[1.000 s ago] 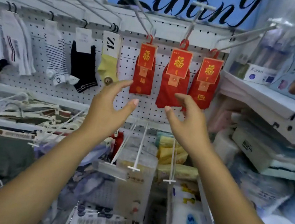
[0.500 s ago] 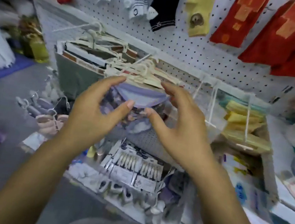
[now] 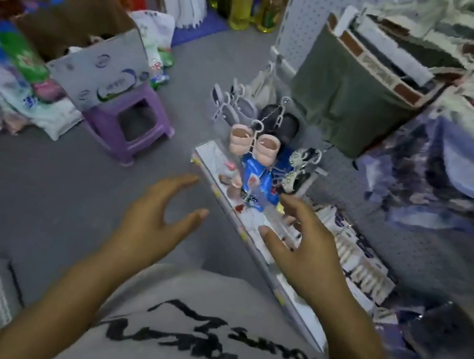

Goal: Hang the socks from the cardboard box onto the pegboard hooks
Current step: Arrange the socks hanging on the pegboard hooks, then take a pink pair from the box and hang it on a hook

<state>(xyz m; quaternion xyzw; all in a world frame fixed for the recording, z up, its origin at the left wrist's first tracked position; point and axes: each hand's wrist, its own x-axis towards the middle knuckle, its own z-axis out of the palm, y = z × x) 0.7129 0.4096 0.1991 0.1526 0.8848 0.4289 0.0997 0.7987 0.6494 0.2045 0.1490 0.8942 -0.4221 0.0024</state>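
My left hand [image 3: 157,216] and my right hand [image 3: 303,246] hover empty in front of my chest, fingers spread, over the grey floor and the low shelf edge [image 3: 251,238]. An open cardboard box [image 3: 93,55] stands on a purple stool [image 3: 131,127] at the upper left, about an arm's length from my left hand; its contents are mostly hidden. The pegboard [image 3: 308,6] shows only as a white perforated panel at the top and right. No hanging socks are in view.
Small shoes on hangers [image 3: 254,141] and packaged goods hang along the low shelf on the right. Folded garments [image 3: 372,76] fill the rack above. Bags and packets [image 3: 11,79] pile up on the left; oil bottles [image 3: 243,1] stand at the back.
The view has swung down and to the left, away from the hanging socks toward the floor and the cardboard box. Both hands stayed empty and moved slightly apart.
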